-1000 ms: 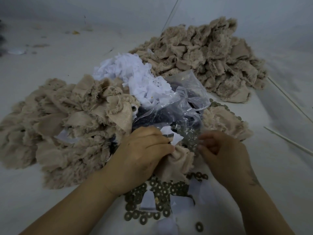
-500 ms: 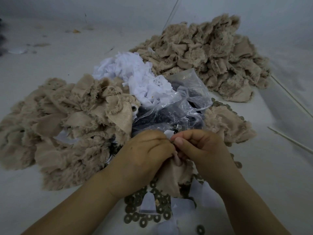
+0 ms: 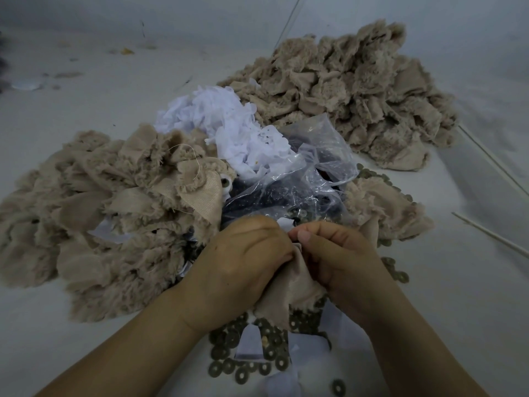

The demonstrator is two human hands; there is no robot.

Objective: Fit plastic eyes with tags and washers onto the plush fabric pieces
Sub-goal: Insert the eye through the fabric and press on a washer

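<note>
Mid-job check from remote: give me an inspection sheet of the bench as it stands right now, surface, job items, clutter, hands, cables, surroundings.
Surface: pale work surface, with scattered specks at the far left.
Job's things: beige plush piece held between both hands; plush pile at left; plush pile at far right; white tags heap; clear plastic bag of dark parts; metal washers spread near the wrists.
Clutter: thin sticks at the right edge.
Grippers: left hand grips the plush piece; right hand pinches it beside the left hand's fingers.
Cables: nothing seen.
Surroundings: plain grey wall behind.
</note>
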